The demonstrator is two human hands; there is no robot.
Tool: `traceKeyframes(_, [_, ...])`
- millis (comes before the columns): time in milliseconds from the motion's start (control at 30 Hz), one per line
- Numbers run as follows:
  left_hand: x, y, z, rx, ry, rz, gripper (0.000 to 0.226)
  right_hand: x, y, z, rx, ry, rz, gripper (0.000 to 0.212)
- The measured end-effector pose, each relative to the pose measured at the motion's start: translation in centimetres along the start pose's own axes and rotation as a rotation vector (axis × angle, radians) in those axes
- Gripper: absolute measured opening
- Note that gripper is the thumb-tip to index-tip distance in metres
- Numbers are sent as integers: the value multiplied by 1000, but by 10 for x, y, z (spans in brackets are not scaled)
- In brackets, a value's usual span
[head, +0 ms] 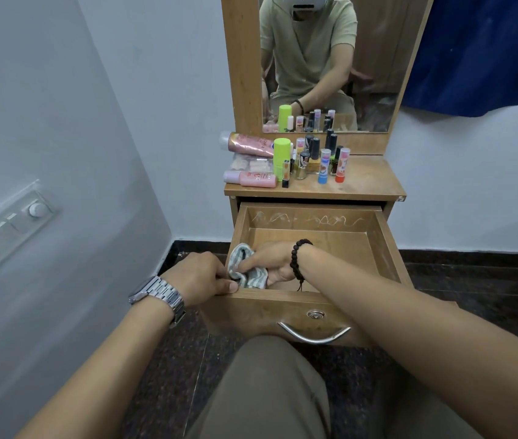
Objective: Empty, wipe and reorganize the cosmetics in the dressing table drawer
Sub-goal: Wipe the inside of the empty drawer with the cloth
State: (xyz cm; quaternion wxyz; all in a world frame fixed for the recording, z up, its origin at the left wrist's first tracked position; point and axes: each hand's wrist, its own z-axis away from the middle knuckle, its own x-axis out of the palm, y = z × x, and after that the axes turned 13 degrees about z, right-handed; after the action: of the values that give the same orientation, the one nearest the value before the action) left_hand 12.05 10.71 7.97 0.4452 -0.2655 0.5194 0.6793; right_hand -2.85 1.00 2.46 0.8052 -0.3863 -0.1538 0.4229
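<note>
The wooden drawer of the dressing table stands pulled out with nothing in it but a cloth. My right hand holds the grey-and-white striped cloth against the drawer's near-left inside corner. My left hand grips the front-left corner of the drawer, fingers curled over its rim. The cosmetics stand and lie on the table top above: pink tubes, a lime-green bottle, nail polishes and lip balms.
A mirror rises behind the cosmetics and reflects a person. The white wall with a switch panel runs close on the left. A metal handle sits on the drawer front, above my knee. The floor is dark stone.
</note>
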Motion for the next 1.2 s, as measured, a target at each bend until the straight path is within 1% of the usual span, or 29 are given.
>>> traceKeyframes(67, [-1, -1, -1, 4, -3, -10, 28, 2, -4, -6, 3, 66, -52, 4])
traceKeyframes(100, [-1, -1, -2, 5, -3, -15, 28, 3, -8, -11, 6, 133, -58, 11])
traceKeyframes(167, [-1, -2, -3, 1, -2, -18, 29, -1, -16, -29, 8, 329, -9, 42])
traceKeyframes(200, [-1, -2, -3, -2, -2, -18, 29, -4, -19, -41, -13, 402, 12, 55])
traceKeyframes(267, [0, -3, -4, -1, -5, -23, 29, 0, -32, -43, -57, 499, 46, 72])
traceKeyframes(367, [0, -4, -4, 7, -11, -22, 30, 9, -41, -39, -72, 563, 101, 69])
traceKeyframes(433, [-1, -4, -5, 12, -16, -10, 30, 13, -38, -38, -65, 565, 90, 68])
traceKeyframes(467, [-1, -3, -5, 10, -20, -6, 30, 14, -34, -39, -65, 550, 99, 64])
traceKeyframes(533, [-2, -2, -6, 14, -27, -14, 30, 18, -23, -40, -34, 487, 202, 54])
traceKeyframes(600, [-3, -2, -7, 27, -30, -23, 29, 22, -11, -35, 16, 389, 198, 50])
traceKeyframes(633, [-3, -2, -7, 33, -27, -27, 27, 24, -6, -35, 29, 321, 162, 50])
traceKeyframes(667, [-3, -1, -7, 35, -25, -33, 26, 24, -4, -37, 40, 293, 155, 57])
traceKeyframes(733, [-4, -1, -6, 39, -24, -44, 29, 20, -6, -41, 52, 316, 195, 84])
traceKeyframes(767, [-3, -1, -6, 38, -19, -43, 31, 18, -9, -41, 48, 353, 225, 89])
traceKeyframes(867, [-2, -1, -5, 38, -11, -34, 32, 8, -20, -41, -7, 509, 255, 73])
traceKeyframes(900, [-2, -2, -6, 39, -14, -34, 32, 3, -22, -43, -14, 537, 227, 76])
traceKeyframes(967, [-2, -2, -7, 43, -10, -25, 32, -3, -27, -43, -14, 562, 159, 89])
traceKeyframes(1033, [-3, -4, -8, 44, -4, -11, 32, -4, -31, -41, -19, 555, 127, 91])
traceKeyframes(1167, [-3, -3, -8, 42, -12, -4, 31, 3, -18, -30, 15, 532, 143, 72])
traceKeyframes(1200, [-3, -2, -8, 42, -4, 2, 30, 4, -13, -31, 30, 505, 167, 69])
